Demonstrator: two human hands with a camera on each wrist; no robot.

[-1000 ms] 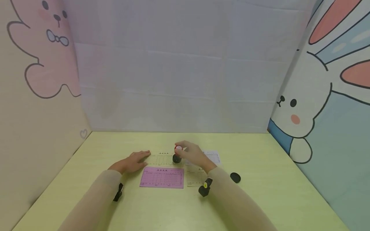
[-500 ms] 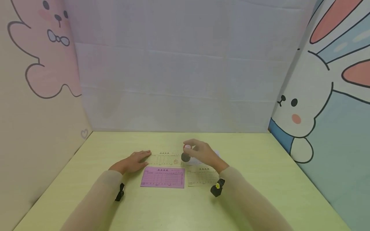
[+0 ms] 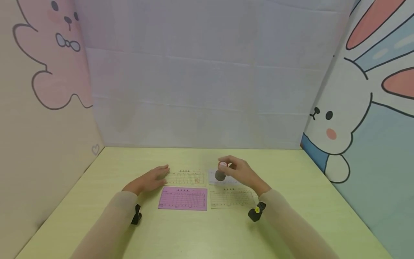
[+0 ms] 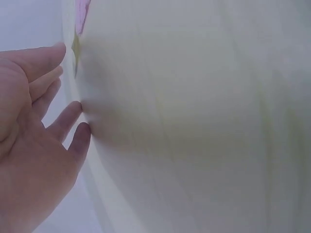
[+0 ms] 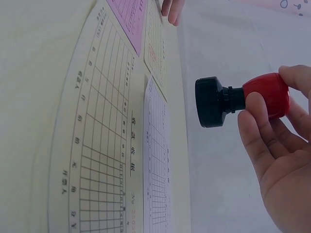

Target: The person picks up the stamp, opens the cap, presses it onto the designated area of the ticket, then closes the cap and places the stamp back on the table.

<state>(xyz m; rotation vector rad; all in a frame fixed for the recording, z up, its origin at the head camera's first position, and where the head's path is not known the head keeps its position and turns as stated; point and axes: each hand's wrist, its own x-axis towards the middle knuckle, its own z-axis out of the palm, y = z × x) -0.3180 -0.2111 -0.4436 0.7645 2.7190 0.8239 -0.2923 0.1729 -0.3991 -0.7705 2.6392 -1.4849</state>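
Note:
My right hand (image 3: 242,174) grips the red handle of a stamp (image 5: 210,102) with a round black base. In the right wrist view the base stands apart from the paper. In the head view it appears over the white form (image 3: 234,181) at the back right. My left hand (image 3: 151,180) rests at the left edge of the yellowish form (image 3: 181,178) at the back left, its fingers extended. That form bears a small red stamp mark (image 3: 197,180). In the left wrist view the left fingertips (image 4: 80,138) touch the tabletop.
A pink form (image 3: 182,198) lies at the front left, and a cream form (image 3: 231,199) beside it at the front right. Both lie flat on the pale table (image 3: 194,233). A white backdrop (image 3: 200,90) stands behind, between cartoon-printed side panels.
My right hand has carried the stamp rightward from the yellowish form to above the white one. The red mark came into view. A black disc on the right is now covered by my forearm.

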